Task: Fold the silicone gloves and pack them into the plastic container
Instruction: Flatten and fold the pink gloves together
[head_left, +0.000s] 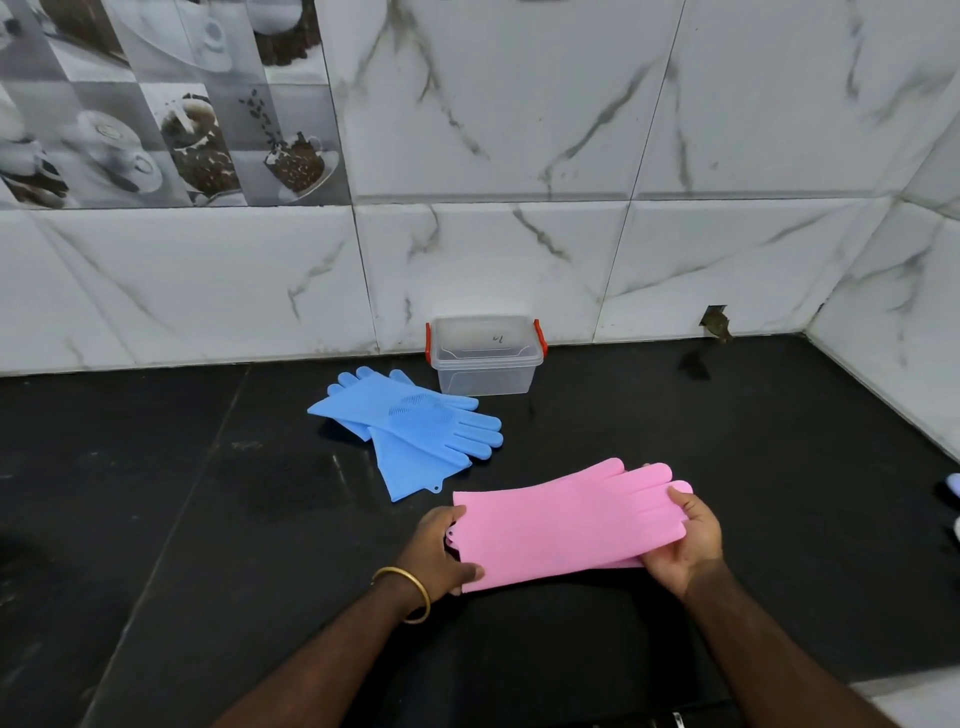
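Note:
The pink silicone gloves are stretched flat between both hands, just above the black counter, one glove seemingly stacked on the other. My left hand grips the cuff end. My right hand grips the finger end. A pair of blue silicone gloves lies crossed on the counter behind them. The clear plastic container with red side latches stands against the wall, to the right of the blue gloves and just behind them; it looks empty.
The black stone counter runs to a marble-tiled wall at the back and on the right. A small hole breaks the wall tile at counter level. Something pale pokes in at the right edge.

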